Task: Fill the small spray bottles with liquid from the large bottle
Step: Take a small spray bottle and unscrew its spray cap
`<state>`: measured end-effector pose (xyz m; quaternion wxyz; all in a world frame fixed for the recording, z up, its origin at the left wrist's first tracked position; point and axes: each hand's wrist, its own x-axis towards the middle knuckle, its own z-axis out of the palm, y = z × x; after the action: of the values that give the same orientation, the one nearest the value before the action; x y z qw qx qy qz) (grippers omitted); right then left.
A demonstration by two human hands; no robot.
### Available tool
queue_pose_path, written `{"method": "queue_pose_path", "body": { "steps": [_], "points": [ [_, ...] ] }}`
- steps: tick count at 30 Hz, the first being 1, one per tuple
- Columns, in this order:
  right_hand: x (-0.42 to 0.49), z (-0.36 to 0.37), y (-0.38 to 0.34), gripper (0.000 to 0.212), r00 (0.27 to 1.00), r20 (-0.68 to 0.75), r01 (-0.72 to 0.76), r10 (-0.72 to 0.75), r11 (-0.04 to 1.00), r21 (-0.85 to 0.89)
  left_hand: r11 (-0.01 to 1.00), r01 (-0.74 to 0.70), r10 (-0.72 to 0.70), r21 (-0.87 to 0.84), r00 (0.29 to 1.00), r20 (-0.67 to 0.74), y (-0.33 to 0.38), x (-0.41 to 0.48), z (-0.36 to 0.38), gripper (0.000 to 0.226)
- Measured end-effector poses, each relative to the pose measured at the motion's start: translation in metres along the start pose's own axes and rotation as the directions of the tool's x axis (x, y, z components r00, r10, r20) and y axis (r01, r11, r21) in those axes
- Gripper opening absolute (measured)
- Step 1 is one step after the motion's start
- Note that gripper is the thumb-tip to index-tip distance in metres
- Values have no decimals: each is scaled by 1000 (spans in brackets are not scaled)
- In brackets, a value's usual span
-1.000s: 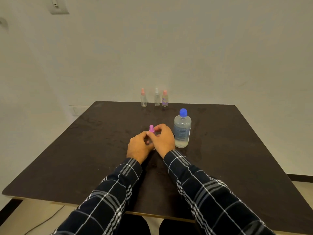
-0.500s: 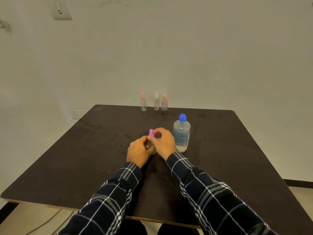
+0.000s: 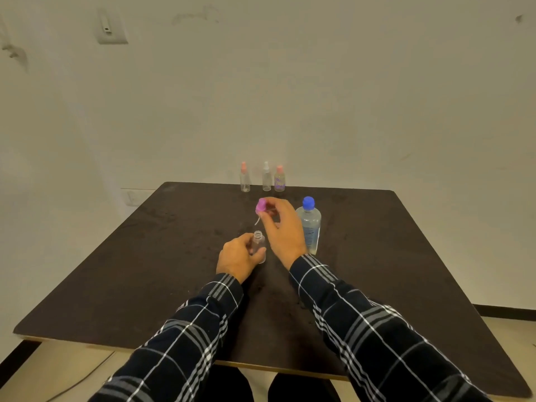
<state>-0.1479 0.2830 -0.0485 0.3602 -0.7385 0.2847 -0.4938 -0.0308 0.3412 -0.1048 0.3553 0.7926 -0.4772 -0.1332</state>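
A small clear spray bottle (image 3: 259,244) stands on the dark table (image 3: 145,271) with its neck uncovered, and my left hand (image 3: 239,256) grips its body. My right hand (image 3: 282,227) pinches the pink spray top (image 3: 261,206) lifted above the bottle, its thin white tube hanging down free. The large clear bottle (image 3: 310,227) with a blue cap (image 3: 308,202) stands upright just right of my right hand, cap on. Three more small spray bottles (image 3: 266,178) stand in a row at the table's far edge, all capped.
A pale wall rises right behind the table's far edge, with a switch plate (image 3: 111,27) at upper left. My plaid sleeves (image 3: 362,329) reach over the table's near edge. A cable (image 3: 87,375) lies on the floor at lower left.
My right hand has lifted the pink spray top off the small bottle and up, away from my left hand. The bottle's bare neck now shows. The camera has tilted slightly.
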Motion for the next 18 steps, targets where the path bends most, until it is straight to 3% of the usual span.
{"method": "queue_pose_path", "body": {
  "steps": [3, 7, 11, 14, 18],
  "points": [
    [-7, -15, -4, 22, 993, -12, 115, -115, 993, -21, 1000, 2, -2, 10, 1000, 2, 0, -1, 0, 36],
    [-30, -27, 14, 17, 985, 72, 170, -156, 950, -261, 999, 0, 1, 35, 1000, -9, -1, -1, 2, 36],
    [-55, -28, 42, 8, 970, 241, 107, 18, 863, -494, 999, 9, -8, 44, 1000, -18, 2, 1, 1, 34],
    [-65, -25, 55, 11, 922, 339, 33, 189, 833, -553, 999, 14, -13, 49, 1000, -27, 2, 1, 3, 36],
    [-60, -30, 54, 19, 857, 452, 51, 247, 832, -553, 998, 30, -28, 56, 999, -29, 2, 1, 5, 39]
  ]
}}
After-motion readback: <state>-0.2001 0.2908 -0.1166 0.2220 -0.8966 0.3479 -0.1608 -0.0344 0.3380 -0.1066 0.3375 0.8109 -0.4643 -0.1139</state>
